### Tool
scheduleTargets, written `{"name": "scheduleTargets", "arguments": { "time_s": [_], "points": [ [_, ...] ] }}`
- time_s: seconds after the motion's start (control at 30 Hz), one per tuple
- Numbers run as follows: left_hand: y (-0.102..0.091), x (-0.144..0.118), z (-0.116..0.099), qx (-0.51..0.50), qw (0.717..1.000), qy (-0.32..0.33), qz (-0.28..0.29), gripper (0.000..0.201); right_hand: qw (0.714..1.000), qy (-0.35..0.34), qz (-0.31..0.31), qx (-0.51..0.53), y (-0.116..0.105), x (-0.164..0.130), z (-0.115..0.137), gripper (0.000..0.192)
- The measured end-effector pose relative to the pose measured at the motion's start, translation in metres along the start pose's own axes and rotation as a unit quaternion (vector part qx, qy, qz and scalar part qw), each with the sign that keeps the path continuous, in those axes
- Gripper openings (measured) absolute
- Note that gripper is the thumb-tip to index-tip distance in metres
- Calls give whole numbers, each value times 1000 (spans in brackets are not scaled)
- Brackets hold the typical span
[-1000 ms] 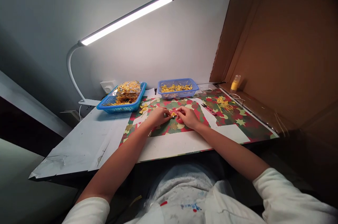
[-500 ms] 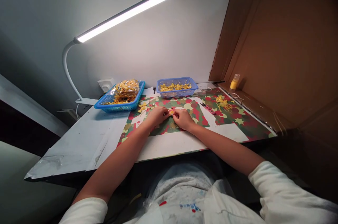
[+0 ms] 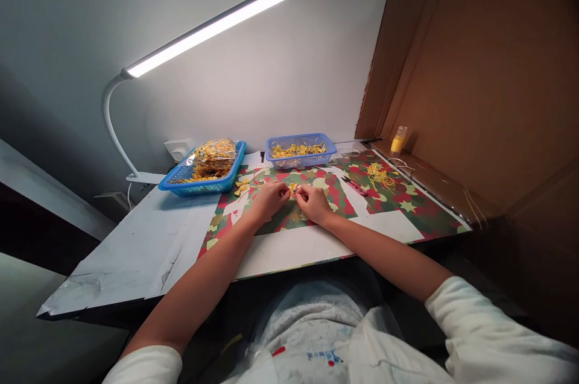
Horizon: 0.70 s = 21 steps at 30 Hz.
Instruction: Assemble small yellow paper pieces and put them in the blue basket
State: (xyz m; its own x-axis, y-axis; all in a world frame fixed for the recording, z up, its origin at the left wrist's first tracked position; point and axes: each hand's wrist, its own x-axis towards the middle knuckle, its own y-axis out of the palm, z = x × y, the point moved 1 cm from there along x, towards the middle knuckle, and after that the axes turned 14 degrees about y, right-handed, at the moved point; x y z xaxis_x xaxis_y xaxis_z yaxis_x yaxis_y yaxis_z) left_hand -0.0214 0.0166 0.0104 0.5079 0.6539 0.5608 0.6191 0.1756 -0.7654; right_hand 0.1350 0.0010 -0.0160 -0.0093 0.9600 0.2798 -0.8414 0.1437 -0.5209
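Observation:
My left hand [image 3: 272,198] and my right hand [image 3: 313,203] meet over the patterned mat, fingertips pinched together. Between them is a small yellow bow [image 3: 293,188] with a shiny bit on it, partly covered by the fingers. Both hands grip it, one from each side. Just left of my left hand lie loose yellow bows [image 3: 242,187], with thin cord and a small silvery piece [image 3: 261,183] near them.
A blue basket [image 3: 199,187] with yellow pieces and a plastic bag stands at the back left. Behind my hands is a purple-blue basket [image 3: 301,161] of yellow bows. Thread snips [image 3: 355,185], tangled yellow cord [image 3: 379,176] and a small bottle [image 3: 398,140] are to the right. A lamp [image 3: 208,31] hangs above.
The yellow bow shows a little more between my fingertips, and my right fingers have shifted slightly on it. The whole view has moved a little; the baskets and tools stay in place.

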Motion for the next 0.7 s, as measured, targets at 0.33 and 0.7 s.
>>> {"name": "scheduleTargets", "arguments": {
  "time_s": [0.33, 0.7],
  "points": [
    [-1, 0, -2, 0, 1000, 0, -5, 13, 1000, 8, 0, 12, -1, -1, 3, 15],
    [0, -2, -5, 24, 1000, 8, -15, 12, 1000, 3, -28, 10, 0, -2, 5, 16]
  ]
}}
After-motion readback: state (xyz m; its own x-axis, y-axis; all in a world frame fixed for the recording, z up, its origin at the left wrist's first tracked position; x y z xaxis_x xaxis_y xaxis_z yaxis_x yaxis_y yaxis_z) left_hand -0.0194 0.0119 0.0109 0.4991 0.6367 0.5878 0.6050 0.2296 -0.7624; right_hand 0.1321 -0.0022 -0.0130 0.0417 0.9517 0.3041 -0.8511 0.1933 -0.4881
